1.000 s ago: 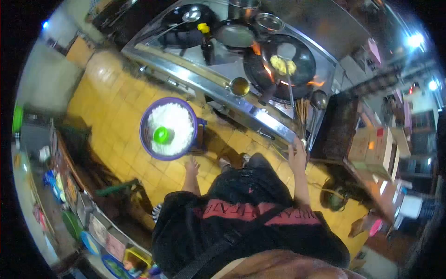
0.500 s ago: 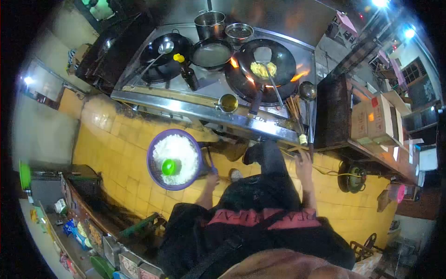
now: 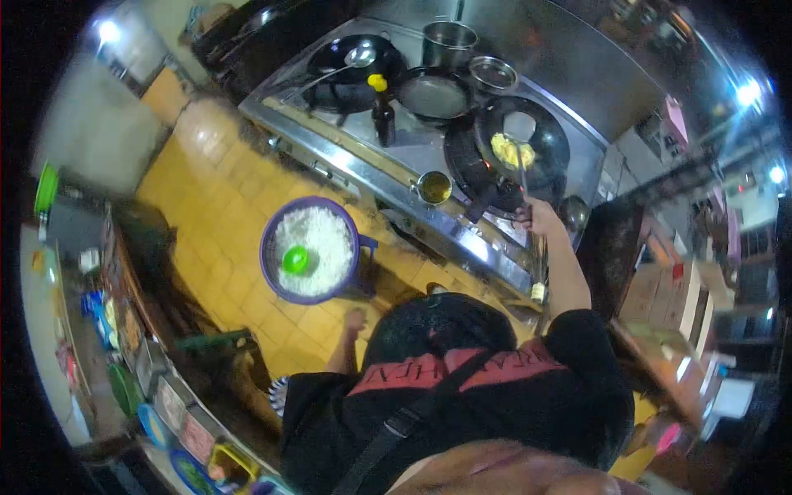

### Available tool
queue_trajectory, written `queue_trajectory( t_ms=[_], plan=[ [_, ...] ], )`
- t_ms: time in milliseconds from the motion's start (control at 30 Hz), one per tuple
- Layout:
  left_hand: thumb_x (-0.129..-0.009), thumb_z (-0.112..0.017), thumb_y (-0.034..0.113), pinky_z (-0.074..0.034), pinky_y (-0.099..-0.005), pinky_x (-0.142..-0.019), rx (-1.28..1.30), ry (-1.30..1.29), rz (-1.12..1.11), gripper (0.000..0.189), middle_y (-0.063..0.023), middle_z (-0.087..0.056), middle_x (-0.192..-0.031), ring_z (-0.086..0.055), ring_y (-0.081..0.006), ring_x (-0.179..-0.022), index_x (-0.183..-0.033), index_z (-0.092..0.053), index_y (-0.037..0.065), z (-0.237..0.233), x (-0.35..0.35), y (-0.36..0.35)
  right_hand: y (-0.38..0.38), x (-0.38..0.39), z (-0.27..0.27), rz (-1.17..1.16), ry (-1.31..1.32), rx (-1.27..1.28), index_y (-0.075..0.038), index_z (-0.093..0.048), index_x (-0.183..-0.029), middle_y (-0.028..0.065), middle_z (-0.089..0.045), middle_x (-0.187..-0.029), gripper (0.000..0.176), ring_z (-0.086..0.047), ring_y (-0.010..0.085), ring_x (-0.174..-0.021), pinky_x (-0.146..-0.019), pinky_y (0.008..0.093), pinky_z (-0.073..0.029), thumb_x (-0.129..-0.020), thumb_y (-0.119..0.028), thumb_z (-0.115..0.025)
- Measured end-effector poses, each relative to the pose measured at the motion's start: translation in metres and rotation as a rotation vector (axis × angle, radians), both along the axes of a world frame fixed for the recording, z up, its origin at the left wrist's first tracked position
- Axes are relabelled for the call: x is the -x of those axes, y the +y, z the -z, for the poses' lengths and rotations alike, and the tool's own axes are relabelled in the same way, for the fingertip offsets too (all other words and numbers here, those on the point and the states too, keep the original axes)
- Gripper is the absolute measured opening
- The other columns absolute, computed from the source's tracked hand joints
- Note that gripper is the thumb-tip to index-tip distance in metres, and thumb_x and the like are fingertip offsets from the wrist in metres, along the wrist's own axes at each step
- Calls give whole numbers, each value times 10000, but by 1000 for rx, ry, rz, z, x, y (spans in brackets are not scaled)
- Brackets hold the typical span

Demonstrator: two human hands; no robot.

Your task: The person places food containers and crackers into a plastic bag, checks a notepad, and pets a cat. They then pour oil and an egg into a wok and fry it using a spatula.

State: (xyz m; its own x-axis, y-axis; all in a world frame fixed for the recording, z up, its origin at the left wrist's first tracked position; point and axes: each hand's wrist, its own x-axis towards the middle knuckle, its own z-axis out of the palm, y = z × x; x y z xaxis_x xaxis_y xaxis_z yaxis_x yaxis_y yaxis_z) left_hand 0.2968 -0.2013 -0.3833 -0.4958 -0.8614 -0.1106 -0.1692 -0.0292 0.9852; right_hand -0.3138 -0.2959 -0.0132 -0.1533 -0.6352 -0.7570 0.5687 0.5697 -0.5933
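My right hand (image 3: 538, 216) reaches over the stove's front edge, its fingers closed around the handle end of a wok spatula (image 3: 520, 127). The spatula's blade lies inside a dark wok (image 3: 546, 148), beside yellow cooked egg (image 3: 511, 152). Low at my left side hangs my left hand (image 3: 355, 320), apart from other things; its fingers are too blurred to read. Nearest to it is a purple basket (image 3: 270, 262) of white rice (image 3: 318, 239), with a green cup (image 3: 295, 261) resting on the rice.
On the steel stove stand a second wok (image 3: 330, 95) with a ladle (image 3: 360, 56), a frying pan (image 3: 433, 95), a pot (image 3: 450, 41), a dark bottle (image 3: 383, 120) with a yellow cap, and a cup of liquid (image 3: 433, 188). Cardboard boxes (image 3: 660, 293) are at the right.
My right hand has risen from beside the stove front to the spatula handle and closed on it. The view has turned, and the flames around the wok look much smaller.
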Motion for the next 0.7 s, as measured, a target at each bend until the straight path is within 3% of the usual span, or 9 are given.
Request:
queue_trajectory(
  t_ms=[67, 133, 167, 200, 267, 400, 467, 567, 700],
  plan=[
    [-808, -526, 227, -431, -305, -528, -693, 314, -708, 148, -19, -554, -741, -530, -173, -639, -892, -549, 108, -64, 15, 27, -10, 33, 26, -67, 8, 108, -73, -466, -793, 28, -413, -571, 132, -399, 163, -435, -353, 259, -317, -809, -193, -520],
    [-797, -560, 198, -365, -226, -403, -853, 397, -556, 122, -16, -494, -641, -474, -136, -497, -853, -540, 91, -78, 10, 29, -26, 57, 9, -76, 662, 25, -47, -507, -754, 84, -482, -546, 141, -521, 232, -515, -411, 347, -382, -791, -177, -467],
    [-797, -560, 198, -365, -226, -403, -857, 402, -579, 122, -16, -494, -641, -474, -136, -497, -853, -540, 91, -86, 19, 38, -32, 76, 3, -323, 1187, 43, -23, -531, -803, 141, -532, -619, 166, -555, 298, -619, -510, 394, -425, -779, -176, -469],
    [-793, -564, 211, -366, -237, -394, -867, 157, -719, 150, -18, -490, -629, -481, -143, -486, -837, -544, 69, -111, 35, 47, -33, 95, 6, -580, 1701, 65, 0, -554, -851, 198, -581, -692, 210, -589, 364, -724, -609, 442, -468, -768, -175, -472],
    [-788, -556, 242, -380, -265, -410, -837, -173, -825, 199, -37, -505, -628, -501, -163, -492, -818, -559, 45, -131, 49, 62, -29, 104, -21, -800, 1919, -81, 29, -561, -951, 252, -579, -931, 308, -549, 417, -901, -801, 457, -437, -755, -192, -475],
    [-783, -512, 316, -428, -329, -504, -227, -763, -222, 291, -107, -576, -676, -553, -212, -562, -805, -598, 39, -23, 43, 109, -27, 111, -73, -831, 1887, -247, 15, -562, -967, 234, -548, -1050, 307, -552, 394, -923, -804, 455, -443, -761, -194, -475],
    [-780, -490, 353, -452, -361, -552, -7, -913, -52, 342, -142, -611, -701, -579, -236, -597, -798, -618, 36, -3, 55, 119, -24, 131, -82, -1047, 1929, -218, -6, -563, -995, 226, -558, -1037, 305, -550, 391, -939, -796, 455, -452, -769, -179, -455],
    [-779, -475, 366, -452, -361, -556, -50, -811, -135, 355, -152, -612, -713, -584, -249, -606, -795, -617, 40, -13, 51, 120, -22, 141, -89, -911, 2035, -197, -2, -560, -852, 232, -583, -881, 197, -573, 394, -816, -707, 480, -462, -771, -162, -481],
    [-778, -446, 393, -453, -363, -566, -132, -598, -304, 382, -171, -613, -739, -595, -274, -625, -788, -615, 50, -11, 60, 122, -43, 99, -135, -1009, 2148, -195, -1, -560, -845, 227, -592, -897, 189, -584, 382, -839, -703, 472, -472, -788, -141, -447]
  ],
)
